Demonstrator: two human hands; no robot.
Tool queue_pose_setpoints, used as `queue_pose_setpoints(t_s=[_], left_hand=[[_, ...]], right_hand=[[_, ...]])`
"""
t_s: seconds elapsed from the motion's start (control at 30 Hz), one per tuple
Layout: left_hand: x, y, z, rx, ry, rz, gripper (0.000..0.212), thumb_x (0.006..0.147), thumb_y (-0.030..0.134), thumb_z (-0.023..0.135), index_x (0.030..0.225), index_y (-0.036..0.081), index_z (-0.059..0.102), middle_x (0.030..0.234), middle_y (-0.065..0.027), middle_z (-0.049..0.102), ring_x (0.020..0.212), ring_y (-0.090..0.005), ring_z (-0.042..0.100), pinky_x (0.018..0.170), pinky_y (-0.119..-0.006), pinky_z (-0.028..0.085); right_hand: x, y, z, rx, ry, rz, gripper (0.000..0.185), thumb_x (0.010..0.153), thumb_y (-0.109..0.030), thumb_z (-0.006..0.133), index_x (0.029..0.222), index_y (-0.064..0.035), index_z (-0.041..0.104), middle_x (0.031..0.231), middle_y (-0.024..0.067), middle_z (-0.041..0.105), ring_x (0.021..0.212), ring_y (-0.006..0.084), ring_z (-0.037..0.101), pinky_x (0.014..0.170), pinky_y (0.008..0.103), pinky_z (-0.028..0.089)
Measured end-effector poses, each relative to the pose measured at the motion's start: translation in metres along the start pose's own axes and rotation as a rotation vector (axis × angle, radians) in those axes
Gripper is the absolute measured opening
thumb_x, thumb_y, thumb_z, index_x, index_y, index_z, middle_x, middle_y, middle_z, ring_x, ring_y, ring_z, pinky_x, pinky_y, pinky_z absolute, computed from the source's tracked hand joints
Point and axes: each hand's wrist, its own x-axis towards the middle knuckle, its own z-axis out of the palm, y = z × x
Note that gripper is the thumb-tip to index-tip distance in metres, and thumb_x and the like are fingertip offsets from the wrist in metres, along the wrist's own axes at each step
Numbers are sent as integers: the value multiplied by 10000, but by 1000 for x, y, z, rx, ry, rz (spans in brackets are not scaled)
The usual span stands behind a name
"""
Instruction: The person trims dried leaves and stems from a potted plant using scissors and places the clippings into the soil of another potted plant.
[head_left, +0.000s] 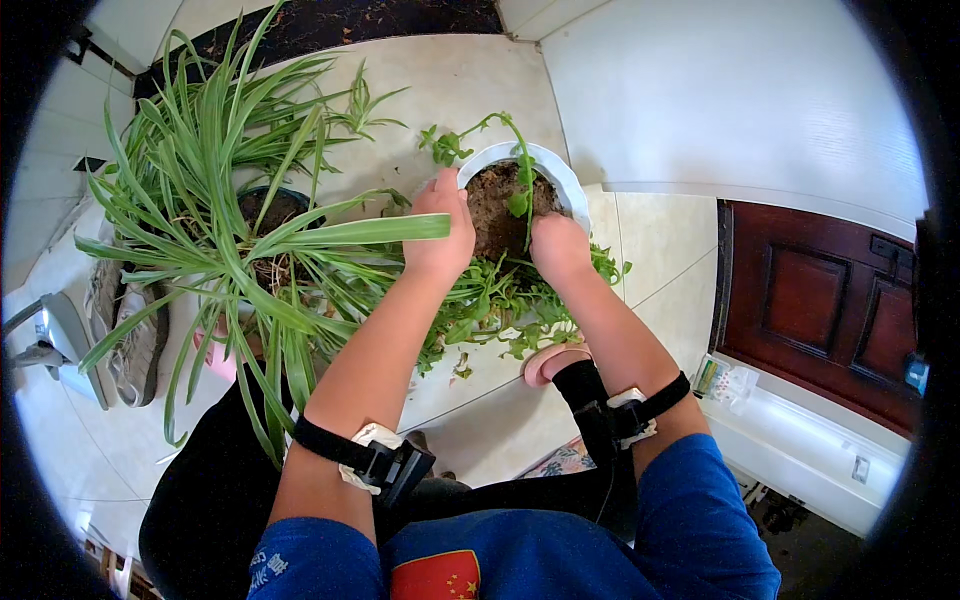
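Note:
A white pot with a scalloped rim stands on the tiles before me, with brown soil inside. My left hand grips the pot's left side, its thumb by the rim. Over the soil, my right hand is curled around the lower end of a leafy green stem; its fingertips are hidden. That stem arches up past the far rim and droops to the left. On the near side of the pot lies a heap of leafy cuttings, partly behind my forearms.
Left of the pot, a large spider plant spreads long leaves across my left forearm. A dark pot shows among them. Grey shoes are at far left. A white panel rises at right, beyond a dark red door.

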Motion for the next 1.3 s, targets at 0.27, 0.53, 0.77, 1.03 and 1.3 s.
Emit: queue_pose_setpoints(t_s=[0.27,0.53,0.77,1.03,1.3], left_hand=[[1,-2,1,18,-5,-11,189,877,91,421,1042,6,457,910,-240,565,837,-413,542,729,-467,424],[0,-2,1,31,1,-12,179,863,89,434,1015,4,471,894,-219,568,821,-391,549,712,-464,432],[0,-2,1,37,30,10,185,859,91,438,1019,7,477,896,-203,572,812,-379,554,706,-461,436],[0,-1,0,33,4,-4,200,884,101,416,1057,9,451,876,-232,576,820,-411,547,718,-471,426],[0,-2,2,47,21,10,195,878,98,424,1051,13,456,858,-233,576,799,-412,550,704,-473,427]], right_hand=[[-11,9,-23,90,-50,32,104,693,-153,605,722,-56,626,755,146,612,723,300,618,639,412,510],[-5,8,-15,58,1,1,77,681,-104,570,670,-52,625,739,151,617,710,300,618,636,408,508],[-2,4,-12,26,-20,-4,74,661,-67,554,673,-40,622,728,153,615,707,306,616,637,405,507],[1,0,-12,31,-55,28,104,658,-43,549,686,-29,648,764,170,632,724,308,631,654,397,516],[3,-5,-10,10,-69,28,98,664,-45,556,691,-30,649,759,169,633,733,307,630,665,396,514]])
